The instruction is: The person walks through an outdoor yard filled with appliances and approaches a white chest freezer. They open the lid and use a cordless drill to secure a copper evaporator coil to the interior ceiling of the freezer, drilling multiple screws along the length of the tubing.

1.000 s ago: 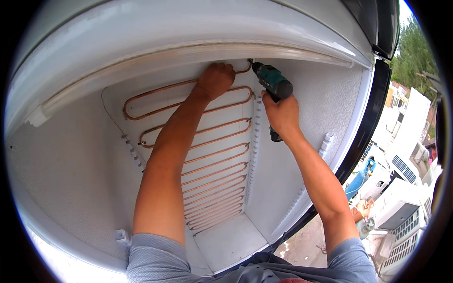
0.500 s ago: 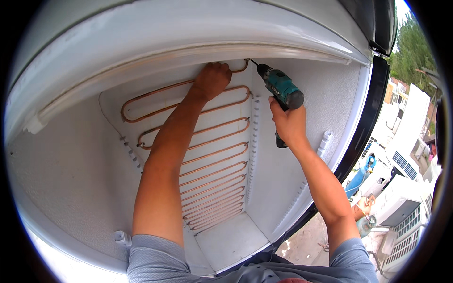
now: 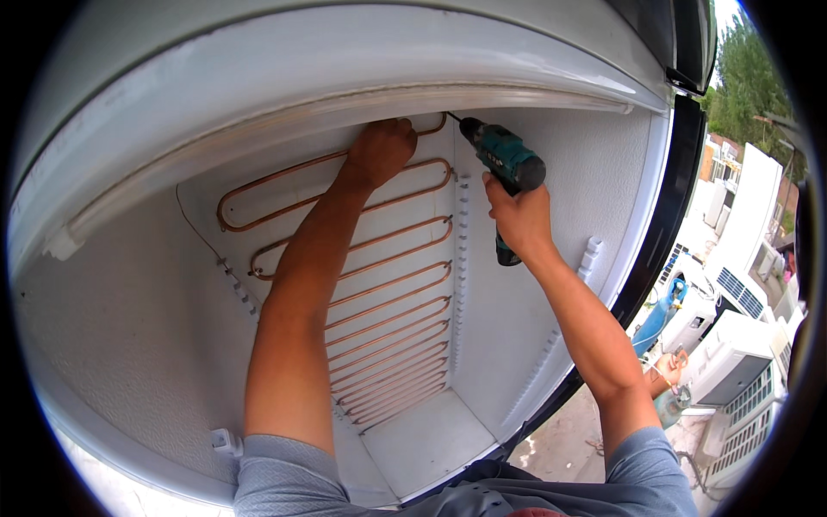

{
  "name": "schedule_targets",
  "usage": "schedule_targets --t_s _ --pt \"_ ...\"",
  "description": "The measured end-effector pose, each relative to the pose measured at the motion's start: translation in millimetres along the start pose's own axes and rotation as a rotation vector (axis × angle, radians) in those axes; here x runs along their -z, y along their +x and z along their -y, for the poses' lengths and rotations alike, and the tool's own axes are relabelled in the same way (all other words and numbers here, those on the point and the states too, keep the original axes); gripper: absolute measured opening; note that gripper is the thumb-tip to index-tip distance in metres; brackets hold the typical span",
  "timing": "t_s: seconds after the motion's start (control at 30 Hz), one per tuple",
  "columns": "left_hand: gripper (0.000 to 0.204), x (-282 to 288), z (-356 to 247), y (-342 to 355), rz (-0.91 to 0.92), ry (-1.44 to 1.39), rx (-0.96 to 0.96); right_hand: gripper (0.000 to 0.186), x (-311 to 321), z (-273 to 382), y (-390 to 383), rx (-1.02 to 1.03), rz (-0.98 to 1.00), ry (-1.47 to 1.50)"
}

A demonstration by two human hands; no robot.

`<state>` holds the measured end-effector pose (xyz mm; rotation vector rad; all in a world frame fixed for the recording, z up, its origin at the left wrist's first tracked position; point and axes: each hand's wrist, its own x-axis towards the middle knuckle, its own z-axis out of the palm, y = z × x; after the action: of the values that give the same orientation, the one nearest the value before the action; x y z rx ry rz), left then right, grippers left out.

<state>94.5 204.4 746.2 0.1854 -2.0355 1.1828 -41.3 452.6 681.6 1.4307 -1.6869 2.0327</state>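
A serpentine copper tube coil (image 3: pixel 392 231) runs down the back wall inside a white upright fridge cabinet (image 3: pixel 594 155). My right hand (image 3: pixel 521 211) is wrapped round the handle of a teal and black cordless drill (image 3: pixel 506 159). The drill's long thin bit reaches up and left to the upper right bend of the coil; its exact contact point is too small to tell. At the topmost tube my left hand (image 3: pixel 382 153) is closed, fingers curled at the copper. Its fingertips are mostly hidden behind the hand.
Notched white shelf strips (image 3: pixel 463 250) line the cabinet walls. A thin wire (image 3: pixel 196 226) hangs at the left. The cabinet's upper front edge (image 3: pixel 345 99) arches over my hands. Outside at right are a blue gas cylinder (image 3: pixel 659 317), white air-conditioner units (image 3: pixel 741 353) and another person's hand (image 3: pixel 668 366).
The view has shifted slightly. The drill and my right hand sit a little further left, with the bit still by the top bend. My left hand stays on the upper tube.
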Motion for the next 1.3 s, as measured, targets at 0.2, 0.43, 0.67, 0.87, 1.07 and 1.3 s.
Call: schedule_targets --t_s 0.2,0.43,0.67,0.87,1.07,1.3 --pt "0.008 3.5 -1.1 2.1 0.001 -0.008 -0.003 0.024 -2.1 2.2 0.6 0.021 0.0 0.012" --pt "0.008 -1.0 -0.6 6.2 0.035 -0.027 0.004 0.024 -0.6 3.7 -0.4 -0.01 0.002 0.016" --pt "0.009 -3.0 0.8 5.3 0.034 -0.033 0.009 0.024 -2.5 0.0 -0.6 -0.001 -0.004 0.047" --pt "0.009 -1.0 -0.3 7.1 0.031 -0.041 0.003 0.023 -2.4 -3.4 1.0 -0.001 -0.006 0.032" --pt "0.009 -1.5 0.8 4.6 0.038 -0.046 0.009 0.023 -4.0 -1.2 0.6 -0.013 0.013 0.022" --pt "0.008 -1.4 -0.4 6.5 0.027 -0.045 0.004 0.023 -2.9 -3.1 1.4 0.02 -0.007 0.033"
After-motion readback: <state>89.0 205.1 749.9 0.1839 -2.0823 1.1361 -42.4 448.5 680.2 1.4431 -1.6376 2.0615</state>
